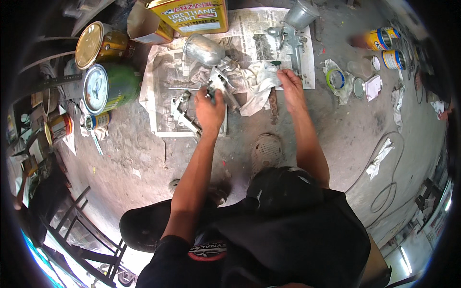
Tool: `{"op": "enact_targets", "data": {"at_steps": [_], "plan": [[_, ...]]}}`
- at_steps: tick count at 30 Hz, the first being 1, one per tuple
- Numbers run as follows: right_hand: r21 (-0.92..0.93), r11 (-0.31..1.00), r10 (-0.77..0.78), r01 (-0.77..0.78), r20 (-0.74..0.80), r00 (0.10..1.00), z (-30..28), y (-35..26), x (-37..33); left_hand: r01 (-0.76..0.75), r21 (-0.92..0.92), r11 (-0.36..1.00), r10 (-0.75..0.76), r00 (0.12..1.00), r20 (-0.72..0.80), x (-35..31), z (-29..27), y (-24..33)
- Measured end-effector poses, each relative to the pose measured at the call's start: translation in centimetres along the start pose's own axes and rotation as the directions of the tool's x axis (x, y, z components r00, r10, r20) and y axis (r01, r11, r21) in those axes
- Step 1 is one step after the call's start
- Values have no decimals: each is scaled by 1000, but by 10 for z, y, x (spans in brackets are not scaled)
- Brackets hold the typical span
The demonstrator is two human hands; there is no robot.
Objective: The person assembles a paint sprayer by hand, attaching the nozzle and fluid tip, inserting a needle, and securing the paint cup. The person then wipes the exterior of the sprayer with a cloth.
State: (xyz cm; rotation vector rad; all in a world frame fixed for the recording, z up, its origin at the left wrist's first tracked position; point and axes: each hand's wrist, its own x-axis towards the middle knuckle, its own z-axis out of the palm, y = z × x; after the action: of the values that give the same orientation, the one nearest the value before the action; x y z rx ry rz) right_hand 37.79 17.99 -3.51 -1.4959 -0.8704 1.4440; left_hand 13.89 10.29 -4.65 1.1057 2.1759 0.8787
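My left hand [210,113] is closed, its fingertips at the rear of a silver spray gun [222,82] over the newspaper [161,103]; the fingers partly hide what they grip. A rounded metal paint cup [204,49] sits at the gun's far end. A thin metal rod [181,88] reaches to these fingertips; whether they hold it I cannot tell. To the right, my right hand [293,91] pinches the edge of a crumpled white cloth [261,84]. Left of my left hand lies another metal spray gun body [182,113]. A further spray gun [290,43] with a grey cup [301,14] lies at the far right.
A yellow rectangular thinner can [189,17] and an opened cardboard box [148,24] stand behind the newspaper. Large paint cans, one gold [103,45] and one green [115,86], are at left. Rightward are small tins [393,60], a tape roll [334,78] and a cable [396,185].
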Motion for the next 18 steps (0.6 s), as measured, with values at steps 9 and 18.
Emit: {"op": "enact_targets", "data": {"at_steps": [9, 18], "plan": [[-310, 939, -181, 153, -66, 981, 28, 33, 49, 276, 168, 946, -285, 958, 31, -11, 53, 17], [-291, 945, -101, 147, 165, 981, 48, 22, 39, 600, -660, 452, -361, 800, 480, 3, 61, 29]]}}
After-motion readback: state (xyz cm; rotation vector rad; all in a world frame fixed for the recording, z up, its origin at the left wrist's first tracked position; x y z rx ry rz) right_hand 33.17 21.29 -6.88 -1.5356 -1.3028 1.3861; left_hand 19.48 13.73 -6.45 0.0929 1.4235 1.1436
